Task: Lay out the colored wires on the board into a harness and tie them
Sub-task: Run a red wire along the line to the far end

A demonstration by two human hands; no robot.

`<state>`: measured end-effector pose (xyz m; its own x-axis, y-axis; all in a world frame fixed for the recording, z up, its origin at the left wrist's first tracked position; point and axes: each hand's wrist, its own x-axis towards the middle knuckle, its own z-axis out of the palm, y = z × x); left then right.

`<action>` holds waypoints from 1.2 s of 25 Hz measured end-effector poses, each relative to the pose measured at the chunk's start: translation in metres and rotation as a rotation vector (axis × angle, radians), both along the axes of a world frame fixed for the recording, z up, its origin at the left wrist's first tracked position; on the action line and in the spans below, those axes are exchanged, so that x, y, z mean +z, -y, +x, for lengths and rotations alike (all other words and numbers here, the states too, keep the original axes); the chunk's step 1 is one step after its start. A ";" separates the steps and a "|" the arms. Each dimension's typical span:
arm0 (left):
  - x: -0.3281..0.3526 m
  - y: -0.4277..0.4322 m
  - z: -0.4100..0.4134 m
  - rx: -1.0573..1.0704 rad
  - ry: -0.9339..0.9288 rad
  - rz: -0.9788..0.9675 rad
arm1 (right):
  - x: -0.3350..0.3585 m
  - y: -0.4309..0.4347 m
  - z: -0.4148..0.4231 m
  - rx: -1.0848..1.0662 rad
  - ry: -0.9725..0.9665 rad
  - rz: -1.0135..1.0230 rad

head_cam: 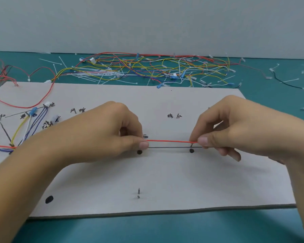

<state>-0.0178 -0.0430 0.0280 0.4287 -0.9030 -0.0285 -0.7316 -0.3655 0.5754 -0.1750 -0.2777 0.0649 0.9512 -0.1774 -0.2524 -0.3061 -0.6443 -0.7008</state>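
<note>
Your left hand pinches the red wire between thumb and forefinger, other fingers curled under. Your right hand pinches the same wire the same way, thumb tip on top, with the lower fingers loosely curled below it. The wire runs straight and taut between the two pinches across the middle of the board, just above a drawn grey line and parallel to it. Two black dots sit just below that line, one by your left thumb, one by your right fingertips. A third black dot is near the board's near-left corner. A nail stands up from the board near the middle of its near edge. At the board's left edge a red strand comes out from under your left wrist to a junction, where yellow, white and blue wires fan up toward small connectors. A loose red loop lies at the far-left corner. Handwritten labels are on the board; too blurry to read. The board lies on a teal table. Beyond the board's far edge there's a tangled pile of colored wires with white cable ties mixed in. A black wire lies off past the far-right corner.
</note>
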 end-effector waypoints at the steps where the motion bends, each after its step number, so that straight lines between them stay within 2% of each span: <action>1: -0.001 -0.001 0.002 -0.012 -0.012 -0.018 | -0.002 0.003 -0.001 -0.008 -0.007 -0.007; 6: -0.004 -0.011 0.004 -0.039 -0.058 -0.045 | -0.011 0.003 -0.004 0.004 -0.162 -0.082; 10: -0.009 -0.011 0.004 -0.015 -0.070 -0.093 | -0.014 0.008 0.002 -0.141 -0.087 -0.175; 19: -0.015 -0.009 0.000 -0.008 -0.036 -0.122 | 0.004 0.045 0.017 -0.220 -0.191 -0.438; 30: -0.016 -0.009 0.000 0.026 -0.053 -0.107 | -0.030 0.071 0.049 -0.357 0.090 -0.138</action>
